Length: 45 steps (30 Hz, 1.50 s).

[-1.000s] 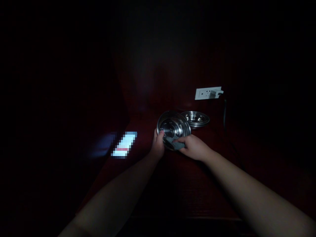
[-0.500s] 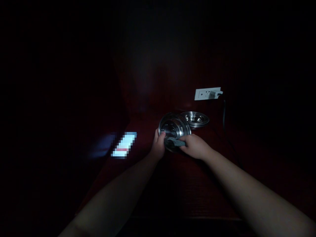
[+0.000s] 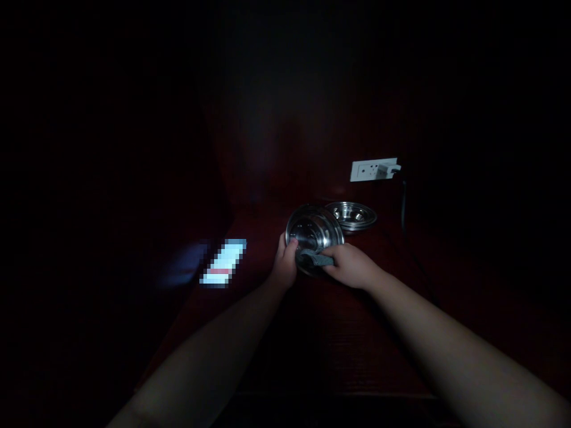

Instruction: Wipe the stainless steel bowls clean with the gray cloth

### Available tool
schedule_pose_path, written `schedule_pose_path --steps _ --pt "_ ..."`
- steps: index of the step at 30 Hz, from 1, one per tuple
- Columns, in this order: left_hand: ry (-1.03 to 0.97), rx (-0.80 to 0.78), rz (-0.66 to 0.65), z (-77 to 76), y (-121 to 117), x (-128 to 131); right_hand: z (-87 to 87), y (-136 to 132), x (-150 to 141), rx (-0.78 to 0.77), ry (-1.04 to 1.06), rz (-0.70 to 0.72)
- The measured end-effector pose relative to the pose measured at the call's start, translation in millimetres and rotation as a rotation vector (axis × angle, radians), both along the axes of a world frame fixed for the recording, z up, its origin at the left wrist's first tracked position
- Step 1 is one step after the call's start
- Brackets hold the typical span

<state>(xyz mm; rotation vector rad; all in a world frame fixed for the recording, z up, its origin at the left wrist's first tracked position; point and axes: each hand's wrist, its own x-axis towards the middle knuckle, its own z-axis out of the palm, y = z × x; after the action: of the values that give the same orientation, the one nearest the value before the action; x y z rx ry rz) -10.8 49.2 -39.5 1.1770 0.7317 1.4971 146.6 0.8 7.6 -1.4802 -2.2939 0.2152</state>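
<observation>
A shiny metal bowl (image 3: 328, 229) is tilted on its side with its inside facing me. My left hand (image 3: 285, 264) grips its left rim, the thumb over the edge and the other fingers hidden behind. In my right hand (image 3: 354, 266) a grey-green cloth (image 3: 319, 258) is pinched, and it lies against the lower inside of the bowl. Just behind the bowl, to the right, sits a stack of metal bowls (image 3: 357, 217), partly covered by the held one.
A dark red wooden table (image 3: 307, 339) lies under everything. On its left side a bright, pixelated phone-like screen (image 3: 225, 261) glows. A white wall socket (image 3: 372, 169) with a plug and a dark cable (image 3: 404, 205) is at the back right. The surroundings are very dark.
Almost nothing differs. The whole view has shifted very slightly, and both hands keep their hold on the bowl and the cloth.
</observation>
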Motion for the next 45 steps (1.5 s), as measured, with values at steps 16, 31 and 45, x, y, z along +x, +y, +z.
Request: schedule_pose_path --steps 16,31,45 --pt "0.009 0.004 -0.035 -0.6 1.1 -2.3 -6.2 4.4 -1.1 -0.099 0.310 0.108" --pt "0.028 -0.021 -0.093 -3.5 1.0 -2.6 -17.9 14.8 -3.2 -0.231 0.686 0.115" --pt "0.086 0.000 -0.082 -0.1 -0.5 -1.8 -11.7 8.0 -6.0 -0.138 0.516 0.189"
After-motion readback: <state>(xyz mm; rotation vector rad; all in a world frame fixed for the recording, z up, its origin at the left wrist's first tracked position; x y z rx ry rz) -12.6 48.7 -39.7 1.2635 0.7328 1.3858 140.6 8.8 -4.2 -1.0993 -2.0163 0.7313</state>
